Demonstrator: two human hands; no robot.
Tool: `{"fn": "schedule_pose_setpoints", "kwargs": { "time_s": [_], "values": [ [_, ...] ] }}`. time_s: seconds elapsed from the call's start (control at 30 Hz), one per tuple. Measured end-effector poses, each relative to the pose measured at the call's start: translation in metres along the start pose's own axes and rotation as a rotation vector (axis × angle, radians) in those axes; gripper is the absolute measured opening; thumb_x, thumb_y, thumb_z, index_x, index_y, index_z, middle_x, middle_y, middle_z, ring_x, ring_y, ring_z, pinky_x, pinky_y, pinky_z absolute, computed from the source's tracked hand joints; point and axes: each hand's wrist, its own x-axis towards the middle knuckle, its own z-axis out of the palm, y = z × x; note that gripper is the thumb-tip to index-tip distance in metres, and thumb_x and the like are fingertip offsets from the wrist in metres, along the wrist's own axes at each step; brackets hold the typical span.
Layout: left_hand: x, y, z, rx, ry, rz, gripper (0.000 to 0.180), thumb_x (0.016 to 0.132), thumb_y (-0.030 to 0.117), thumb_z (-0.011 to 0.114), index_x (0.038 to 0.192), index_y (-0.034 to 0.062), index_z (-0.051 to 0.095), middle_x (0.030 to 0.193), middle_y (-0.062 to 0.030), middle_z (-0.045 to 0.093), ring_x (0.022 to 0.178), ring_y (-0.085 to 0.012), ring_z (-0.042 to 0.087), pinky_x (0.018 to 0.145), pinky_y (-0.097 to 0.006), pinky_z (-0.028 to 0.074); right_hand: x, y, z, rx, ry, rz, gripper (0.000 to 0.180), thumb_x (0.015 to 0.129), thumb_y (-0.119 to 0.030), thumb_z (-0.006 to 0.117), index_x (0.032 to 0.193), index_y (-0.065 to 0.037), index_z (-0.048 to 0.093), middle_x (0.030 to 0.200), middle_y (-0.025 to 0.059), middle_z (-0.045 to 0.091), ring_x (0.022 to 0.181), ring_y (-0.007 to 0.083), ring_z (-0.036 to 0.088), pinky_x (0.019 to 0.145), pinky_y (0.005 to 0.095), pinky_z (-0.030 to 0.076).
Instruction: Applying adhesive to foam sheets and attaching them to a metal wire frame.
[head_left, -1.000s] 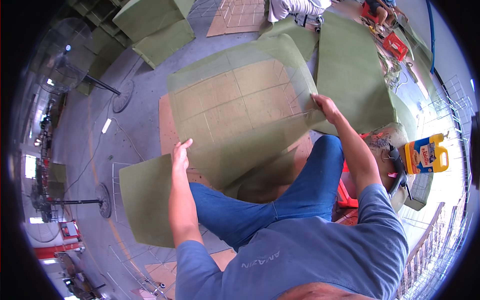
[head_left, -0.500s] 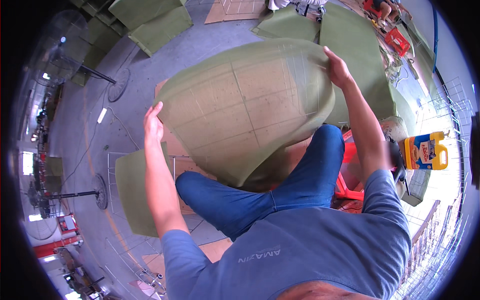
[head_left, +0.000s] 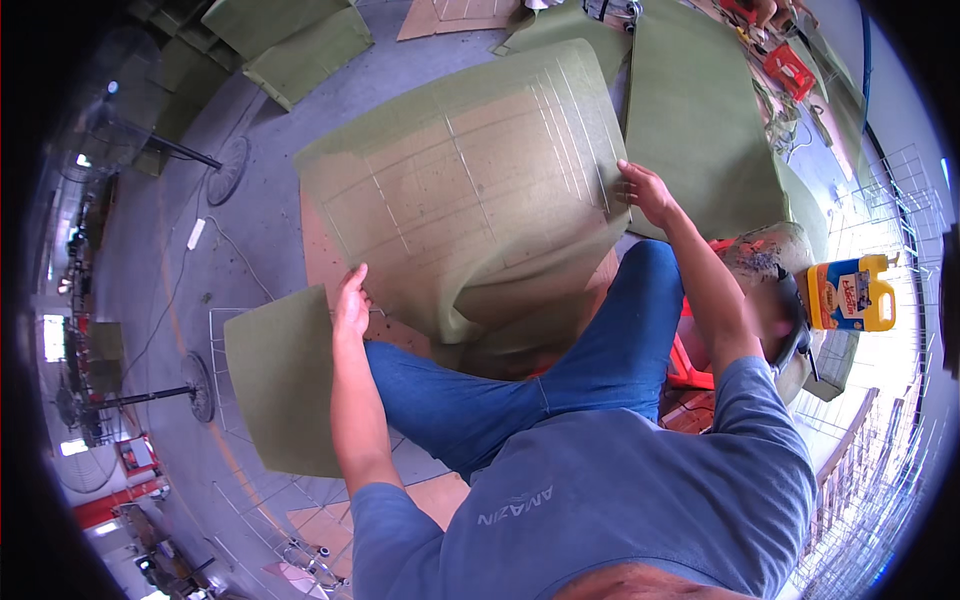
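Note:
A sheer green mesh sheet [head_left: 400, 150] lies over a thin wire frame [head_left: 478, 190], whose bars show through it, above brown cardboard. Along its near edge the mesh is bunched into a fold that hangs toward my knees. By the near left corner of the sheet, my left hand [head_left: 350, 303] is open, with fingers stretched out. My right hand [head_left: 648, 193] has its fingers closed on the right edge of the mesh. Both of my legs, in blue jeans, are bent on the near side of the frame.
Another green sheet [head_left: 280, 390] rests beside my left forearm, and large green panels [head_left: 690, 120] lie at the far right. A yellow jug [head_left: 850, 293] stands to my right near wire racks [head_left: 905, 200]. Stand fans [head_left: 228, 170] are at the left. A person sits at the far right.
The billowing mesh has settled flatter over the wire frame. My right hand has come down and inward, and my left hand has moved nearer and to the right.

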Motion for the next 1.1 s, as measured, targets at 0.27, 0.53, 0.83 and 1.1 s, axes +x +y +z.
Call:
{"fn": "schedule_pose_setpoints", "kwargs": {
  "time_s": [0.27,0.53,0.83,1.1],
  "values": [
    [0.028,0.011,0.003,-0.053,0.042,0.095,0.059,0.092,0.023,0.075,0.140,0.0015,0.049,0.120,-0.0089,0.067,0.105,-0.0222,0.066,0.085,-0.037,0.052,0.023,-0.027,-0.007,-0.223,0.317,-0.208,0.037,0.094,-0.037,0.071,0.104,-0.002,0.067,0.090,0.0031,0.064,0.084,0.0145,0.057,0.080,0.0315,0.047],
    [-0.038,-0.017,0.031,0.049,0.302,-0.071,0.054,0.093,0.032,0.073,0.136,0.0045,0.057,0.127,-0.0104,0.065,0.114,-0.0228,0.059,0.093,-0.037,0.043,-0.036,-0.011,-0.004,-0.026,0.174,-0.144,0.039,0.100,-0.041,0.065,0.106,-0.002,0.066,0.093,0.0060,0.065,0.085,0.0169,0.064,0.083,0.0340,0.053],
    [-0.124,0.040,-0.005,-0.236,0.084,0.271,0.035,0.084,0.003,0.076,0.114,-0.0006,0.059,0.105,-0.0070,0.064,0.101,-0.0152,0.060,0.089,-0.031,0.051,-0.084,-0.060,-0.011,0.124,0.105,-0.322,0.039,0.099,-0.029,0.066,0.123,0.002,0.064,0.101,0.0092,0.069,0.093,0.0202,0.067,0.085,0.0337,0.052],
    [-0.216,0.076,-0.017,-0.019,-0.223,0.482,0.083,0.084,0.000,0.066,0.158,0.0019,0.029,0.141,-0.0063,0.055,0.113,-0.0152,0.060,0.102,-0.033,0.047,-0.189,-0.104,-0.041,-0.692,0.147,-0.649,0.082,0.090,-0.026,0.074,0.159,-0.005,0.033,0.100,0.0086,0.070,0.097,0.0191,0.067,0.092,0.0324,0.051]
  ]
}}
